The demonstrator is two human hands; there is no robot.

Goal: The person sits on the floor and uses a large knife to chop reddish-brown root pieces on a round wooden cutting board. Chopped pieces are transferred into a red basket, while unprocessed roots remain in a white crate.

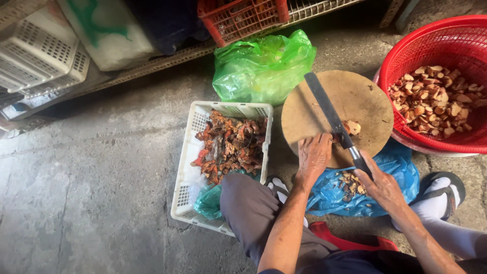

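Grey concrete floor (101, 193), stained, with a metal shelf edge along the far side.

Round wooden chopping board (337, 114) — one, on the floor. Left hand (313, 155) lies flat on its near edge, fingers pressing a small brown piece; grip loose, nothing enclosed. Right hand (380, 185) is closed round the handle of one long cleaver (332, 119), whose blade slants away over the board. One cut piece (353, 127) lies just right of the blade.

Containers, five:
- White slotted crate (187, 167), left of the left hand: dry reddish-brown husks, plus a teal bag corner.
- Red round basket (436, 45), beyond the right hand: pale cut pieces, too many to count.
- Blue plastic bag (395, 167), between the two hands: brown scraps.
- Green plastic bag (261, 66), beyond the board — contents hidden.
- Red crate (238, 18) on the shelf.
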